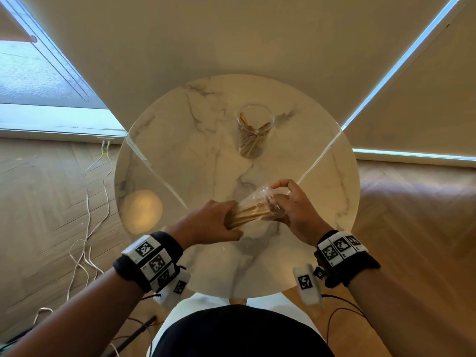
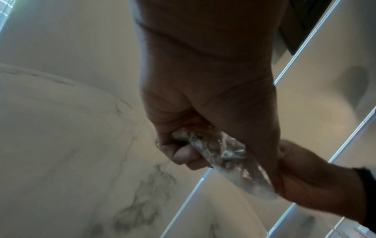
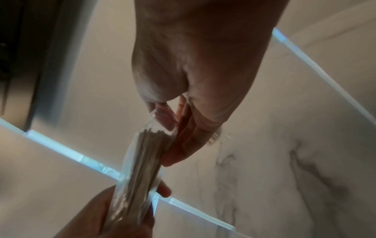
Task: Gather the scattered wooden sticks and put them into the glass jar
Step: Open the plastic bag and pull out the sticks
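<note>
A glass jar (image 1: pixel 255 132) stands upright at the back middle of the round marble table (image 1: pixel 180 155), with several wooden sticks inside. Above the table's near part, both hands hold a bundle of wooden sticks (image 1: pixel 251 214) wrapped in a clear plastic bag (image 1: pixel 261 195). My left hand (image 1: pixel 213 222) grips the bundle's left end, fingers curled round it (image 2: pixel 183 154). My right hand (image 1: pixel 291 202) pinches the bag's right end between thumb and fingers (image 3: pixel 183 133). In the right wrist view the bagged sticks (image 3: pixel 140 161) run down to the left hand (image 3: pixel 114 214). No loose sticks show on the table.
White cables (image 1: pixel 87 202) trail over the wooden floor left of the table. Closed blinds (image 1: pixel 231 34) hang behind it. A round lamp reflection (image 1: pixel 141 211) lies on the table's left side.
</note>
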Demonstrator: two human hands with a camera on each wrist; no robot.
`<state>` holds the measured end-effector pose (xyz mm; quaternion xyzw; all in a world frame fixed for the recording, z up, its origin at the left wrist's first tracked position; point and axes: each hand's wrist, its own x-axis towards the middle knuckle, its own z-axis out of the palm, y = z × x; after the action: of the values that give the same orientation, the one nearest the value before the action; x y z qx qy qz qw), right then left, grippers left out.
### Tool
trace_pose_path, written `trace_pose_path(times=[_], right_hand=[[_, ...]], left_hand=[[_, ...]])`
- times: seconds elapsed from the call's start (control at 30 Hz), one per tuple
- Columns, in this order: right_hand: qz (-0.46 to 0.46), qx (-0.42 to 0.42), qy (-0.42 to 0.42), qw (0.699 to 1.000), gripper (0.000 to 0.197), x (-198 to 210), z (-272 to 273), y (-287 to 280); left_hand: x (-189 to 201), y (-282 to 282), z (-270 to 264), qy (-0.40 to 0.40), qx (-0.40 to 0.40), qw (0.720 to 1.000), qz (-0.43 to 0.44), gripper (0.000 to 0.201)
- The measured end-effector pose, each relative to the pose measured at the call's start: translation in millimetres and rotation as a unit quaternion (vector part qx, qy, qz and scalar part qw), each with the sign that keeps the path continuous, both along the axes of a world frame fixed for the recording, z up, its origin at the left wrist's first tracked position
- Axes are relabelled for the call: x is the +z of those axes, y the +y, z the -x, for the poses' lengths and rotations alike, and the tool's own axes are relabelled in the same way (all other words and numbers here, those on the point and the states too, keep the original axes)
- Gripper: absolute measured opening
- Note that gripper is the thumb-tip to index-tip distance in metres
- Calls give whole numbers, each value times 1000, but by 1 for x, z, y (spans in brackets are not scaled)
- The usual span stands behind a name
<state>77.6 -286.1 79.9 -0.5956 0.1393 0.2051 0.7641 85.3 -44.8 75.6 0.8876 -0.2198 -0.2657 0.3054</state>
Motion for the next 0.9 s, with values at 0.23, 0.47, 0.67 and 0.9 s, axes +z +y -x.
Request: trace_pose_path(times=[0.23, 0.47, 0.67, 0.9], right_hand=[[-183, -135, 156, 961, 24, -40, -10, -4], [-311, -262, 169, 898, 24, -45, -27, -3], [-355, -286, 148, 878, 28, -46, -38, -14], [-400, -248, 121, 874, 50, -38, -38, -1]], left_hand=[[39, 1, -15, 31, 86, 993, 69, 64], [37, -25, -11, 95, 161, 971, 149, 74], [19, -17, -7, 76, 122, 989, 38, 62], [-4, -28, -13, 89, 52, 994, -35, 29]])
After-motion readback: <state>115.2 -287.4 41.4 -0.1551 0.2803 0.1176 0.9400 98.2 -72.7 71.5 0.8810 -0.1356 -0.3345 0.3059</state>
